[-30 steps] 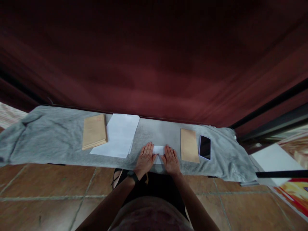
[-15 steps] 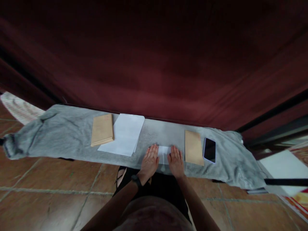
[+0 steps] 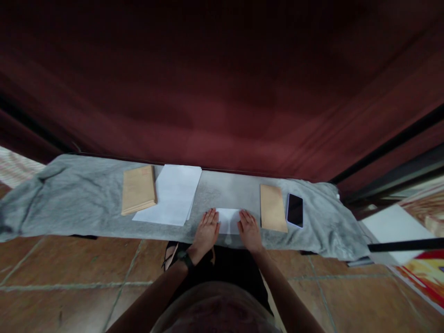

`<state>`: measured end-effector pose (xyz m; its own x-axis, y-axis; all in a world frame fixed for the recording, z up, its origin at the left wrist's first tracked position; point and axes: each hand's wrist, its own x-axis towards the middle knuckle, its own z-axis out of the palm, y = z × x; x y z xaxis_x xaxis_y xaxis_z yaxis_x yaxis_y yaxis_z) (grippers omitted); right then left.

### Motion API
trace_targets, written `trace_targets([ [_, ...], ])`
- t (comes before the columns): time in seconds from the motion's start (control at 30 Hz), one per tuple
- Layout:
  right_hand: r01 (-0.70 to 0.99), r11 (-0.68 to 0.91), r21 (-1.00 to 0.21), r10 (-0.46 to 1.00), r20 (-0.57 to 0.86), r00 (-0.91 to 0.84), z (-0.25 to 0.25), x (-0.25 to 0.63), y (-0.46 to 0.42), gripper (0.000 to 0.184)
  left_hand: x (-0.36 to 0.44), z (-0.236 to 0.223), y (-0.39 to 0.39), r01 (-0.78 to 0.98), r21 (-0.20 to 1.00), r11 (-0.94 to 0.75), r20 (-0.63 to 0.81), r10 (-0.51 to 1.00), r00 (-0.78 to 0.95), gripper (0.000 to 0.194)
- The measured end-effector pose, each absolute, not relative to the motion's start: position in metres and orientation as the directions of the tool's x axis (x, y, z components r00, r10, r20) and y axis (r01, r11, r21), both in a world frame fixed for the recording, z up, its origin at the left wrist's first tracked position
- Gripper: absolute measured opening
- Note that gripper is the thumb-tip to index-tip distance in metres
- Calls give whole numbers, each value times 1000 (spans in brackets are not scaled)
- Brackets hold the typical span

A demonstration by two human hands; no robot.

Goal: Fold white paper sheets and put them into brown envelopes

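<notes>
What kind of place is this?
Maybe a room in someone's home with a little paper-work spot, but I can't be sure. There's a tiled floor, a gray cloth spread like a table cover, and white sheets lying on it.

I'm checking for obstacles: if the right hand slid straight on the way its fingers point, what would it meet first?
The right hand would run over the grey cloth, then probably first meet the dark red surface beyond the cloth's far edge, though depth there is unclear.
</notes>
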<state>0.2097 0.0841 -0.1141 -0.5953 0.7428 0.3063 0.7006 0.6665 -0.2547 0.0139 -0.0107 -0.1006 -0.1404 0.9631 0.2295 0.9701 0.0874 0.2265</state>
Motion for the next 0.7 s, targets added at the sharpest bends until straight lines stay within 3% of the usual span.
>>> trace_targets([
  [0.23,759,607,-235,795,153,-587,-87,189,124,40,2,-80,34,963,264,64,119,988,-98,53],
  [0.47,756,594,-275,802,129,-583,-68,183,136,19,-2,-59,50,958,279,68,110,989,-102,25],
  [0.57,725,614,-313,787,169,-594,-50,189,140,20,-2,-35,49,953,299,52,202,972,-117,20],
  [0.7,607,682,-408,731,346,-588,-30,203,135,19,-2,-10,40,954,293,-59,403,913,-67,19],
])
